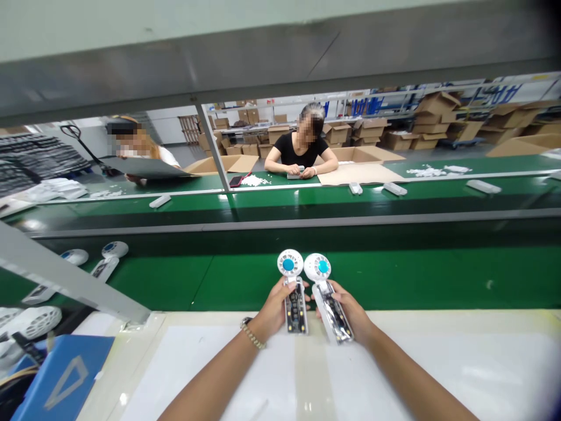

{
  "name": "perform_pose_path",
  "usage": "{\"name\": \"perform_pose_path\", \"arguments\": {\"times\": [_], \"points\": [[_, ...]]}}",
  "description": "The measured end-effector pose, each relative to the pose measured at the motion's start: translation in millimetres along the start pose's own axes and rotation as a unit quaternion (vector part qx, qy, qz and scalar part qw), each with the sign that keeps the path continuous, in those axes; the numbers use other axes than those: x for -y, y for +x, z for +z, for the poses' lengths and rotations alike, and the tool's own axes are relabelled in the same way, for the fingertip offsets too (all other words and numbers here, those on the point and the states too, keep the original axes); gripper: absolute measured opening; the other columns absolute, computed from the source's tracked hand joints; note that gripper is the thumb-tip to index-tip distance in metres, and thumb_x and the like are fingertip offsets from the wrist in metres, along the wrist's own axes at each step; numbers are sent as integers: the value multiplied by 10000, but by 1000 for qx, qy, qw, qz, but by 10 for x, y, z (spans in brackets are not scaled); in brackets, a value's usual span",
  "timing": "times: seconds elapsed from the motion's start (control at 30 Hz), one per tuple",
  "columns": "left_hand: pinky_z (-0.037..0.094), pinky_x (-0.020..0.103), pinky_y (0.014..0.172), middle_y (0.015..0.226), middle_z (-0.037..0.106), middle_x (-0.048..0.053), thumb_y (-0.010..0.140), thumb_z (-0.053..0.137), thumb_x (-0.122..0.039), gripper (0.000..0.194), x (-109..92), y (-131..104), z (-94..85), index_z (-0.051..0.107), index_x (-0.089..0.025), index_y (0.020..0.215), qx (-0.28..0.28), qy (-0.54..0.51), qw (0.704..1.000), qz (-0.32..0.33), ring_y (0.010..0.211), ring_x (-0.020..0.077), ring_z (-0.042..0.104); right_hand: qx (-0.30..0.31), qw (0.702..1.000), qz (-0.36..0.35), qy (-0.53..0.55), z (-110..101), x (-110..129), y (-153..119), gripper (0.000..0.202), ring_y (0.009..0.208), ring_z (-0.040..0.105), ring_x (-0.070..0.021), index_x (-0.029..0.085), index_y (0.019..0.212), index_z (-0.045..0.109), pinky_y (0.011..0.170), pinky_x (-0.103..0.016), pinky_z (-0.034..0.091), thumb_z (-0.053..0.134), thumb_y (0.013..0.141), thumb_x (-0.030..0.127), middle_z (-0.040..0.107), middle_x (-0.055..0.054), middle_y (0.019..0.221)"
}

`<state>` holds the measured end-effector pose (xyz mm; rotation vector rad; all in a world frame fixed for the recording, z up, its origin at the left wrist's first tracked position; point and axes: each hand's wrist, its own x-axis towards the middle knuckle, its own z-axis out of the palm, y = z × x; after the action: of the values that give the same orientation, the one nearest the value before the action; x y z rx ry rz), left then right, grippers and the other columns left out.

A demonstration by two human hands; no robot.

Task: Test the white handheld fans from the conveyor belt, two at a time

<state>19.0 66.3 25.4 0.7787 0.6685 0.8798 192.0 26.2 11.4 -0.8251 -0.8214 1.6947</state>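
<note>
Two white handheld fans with blue centres are held side by side above the near edge of the green belt. My left hand (276, 304) is wrapped round the handle of the left fan (296, 313). The right fan (335, 316) tilts a little, its handle gripped by my right hand (349, 307). Both handles show dark circuit boards with small yellow spots, and the round heads nearly touch. Some fingertips are hidden behind the handles.
More white fans (114, 249) lie at the left, near a slanted grey post (65, 275) and a blue bin (72, 374). White parts (483, 186) sit on the far belt. Two people (300, 149) sit across, among cardboard boxes. A grey beam (280, 52) spans overhead.
</note>
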Motion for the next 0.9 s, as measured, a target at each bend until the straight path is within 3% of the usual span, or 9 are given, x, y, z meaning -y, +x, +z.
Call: {"name": "perform_pose_path", "arguments": {"times": [0.1, 0.2, 0.33, 0.43, 0.5, 0.57, 0.7, 0.8, 0.9], "points": [[453, 266, 525, 616, 612, 65, 707, 457, -662, 562, -13, 16, -28, 562, -116, 791, -9, 0, 997, -83, 517, 159, 569, 0, 1000, 29, -9, 36, 74, -40, 507, 422, 538, -149, 153, 893, 562, 416, -242, 394, 348, 784, 600, 623, -47, 586], [399, 231, 452, 452, 556, 67, 684, 297, -769, 714, -21, 20, -50, 566, -109, 641, 15, 45, 992, -118, 423, 147, 531, 1, 1000, 16, 26, 47, 106, -33, 651, 367, 501, -131, 143, 778, 592, 364, -219, 351, 236, 775, 688, 596, -46, 516], [411, 233, 487, 471, 566, 80, 697, 306, -754, 709, 6, 17, -53, 571, -99, 649, -21, 70, 991, -109, 441, 147, 535, -24, 998, 16, 53, 21, 109, 37, 683, 349, 502, -109, 138, 574, 567, 365, -195, 353, 240, 767, 706, 550, -35, 448], [439, 256, 559, 641, 616, 62, 690, 585, -556, 467, 55, 52, -112, 552, -124, 864, -66, 80, 993, -55, 558, 164, 576, -62, 996, 55, 35, -34, 101, 110, 679, 355, 510, -104, 127, 503, 562, 373, -191, 369, 296, 762, 696, 527, -35, 423], [450, 269, 627, 780, 617, 49, 629, 714, -361, 435, 78, 115, -214, 511, -165, 960, -70, 91, 993, -6, 677, 177, 588, -99, 994, 42, 4, -109, 83, 174, 528, 493, 597, -152, 137, 618, 612, 462, -229, 450, 450, 750, 622, 608, -56, 547], [442, 290, 724, 879, 597, 62, 583, 751, -279, 506, 72, 199, -352, 484, -174, 999, -89, 121, 987, 52, 812, 205, 576, -135, 990, -25, -43, -221, 53, 254, 363, 752, 645, -229, 166, 813, 616, 656, -311, 506, 629, 676, 502, 667, -75, 772], [311, 374, 945, 1135, 495, 135, 618, 727, -350, 656, -55, 264, -546, 386, -173, 1150, -216, 236, 931, 175, 1119, 296, 422, -245, 934, -180, -187, -497, -2, 364, 625, 1131, 471, -323, 189, 1098, 486, 962, -434, 368, 701, 581, 467, 543, -126, 1173], [174, 400, 1036, 1265, 389, 138, 698, 650, -382, 556, -278, 72, -476, 430, -177, 1164, -255, 313, 877, 259, 1239, 302, 269, -301, 890, -200, -278, -628, 38, 318, 772, 1254, 302, -334, 164, 1270, 335, 1043, -469, 241, 615, 649, 527, 343, -158, 1354], [246, 415, 1017, 1258, 427, 98, 804, 513, -380, 383, -639, -336, -175, 496, -218, 1151, -229, 384, 841, 306, 1201, 277, 340, -267, 898, -213, -279, -498, 273, 161, 744, 1234, 341, -320, 164, 1298, 306, 1036, -475, 261, 558, 705, 536, 364, -162, 1340]]}}
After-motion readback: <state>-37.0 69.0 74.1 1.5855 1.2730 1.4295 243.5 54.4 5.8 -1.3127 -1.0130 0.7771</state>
